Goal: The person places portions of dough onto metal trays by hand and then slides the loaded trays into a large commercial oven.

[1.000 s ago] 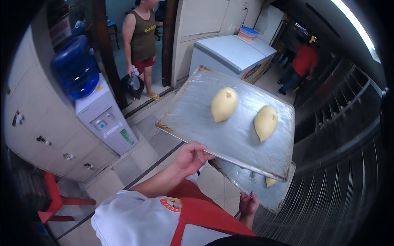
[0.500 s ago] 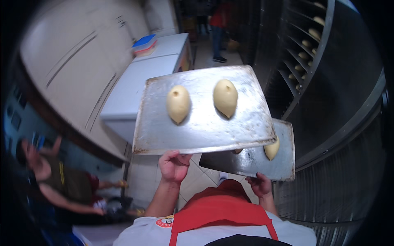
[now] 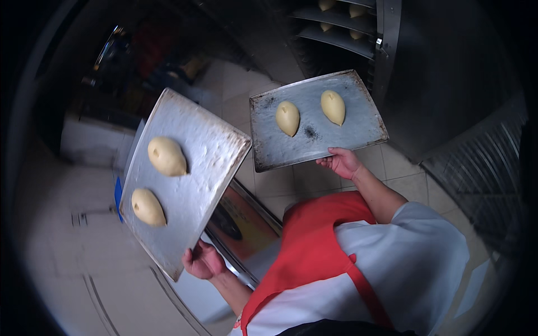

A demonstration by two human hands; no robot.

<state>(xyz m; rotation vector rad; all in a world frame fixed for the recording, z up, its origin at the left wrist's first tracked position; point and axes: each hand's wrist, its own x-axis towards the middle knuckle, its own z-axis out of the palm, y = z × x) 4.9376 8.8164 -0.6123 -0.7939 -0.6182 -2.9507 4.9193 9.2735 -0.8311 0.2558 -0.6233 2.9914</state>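
Note:
My left hand (image 3: 204,261) grips the near edge of a metal baking tray (image 3: 196,134), which is tilted. Two pale oval dough pieces lie on it, the upper dough piece (image 3: 167,156) and the lower dough piece (image 3: 148,207). At the right, my right hand (image 3: 341,163) is closed on the near edge of a second baking tray (image 3: 357,124), thumb on top and fingers mostly beneath. This tray also carries two pointed oval dough pieces, a left one (image 3: 287,118) and a right one (image 3: 333,107). The trays' corners appear close together; I cannot tell whether they touch.
A dark metal rack (image 3: 386,39) stands beyond the right tray, with several dough pieces on its shelves (image 3: 336,42). A white chest with a coloured front panel (image 3: 246,221) lies partly under the left tray. At the right is a ribbed metal surface (image 3: 482,168).
My view has turned right toward the rack. The right tray has come out from beneath the left one and moved forward; its two dough pieces now show. The left tray now appears further left, tilted.

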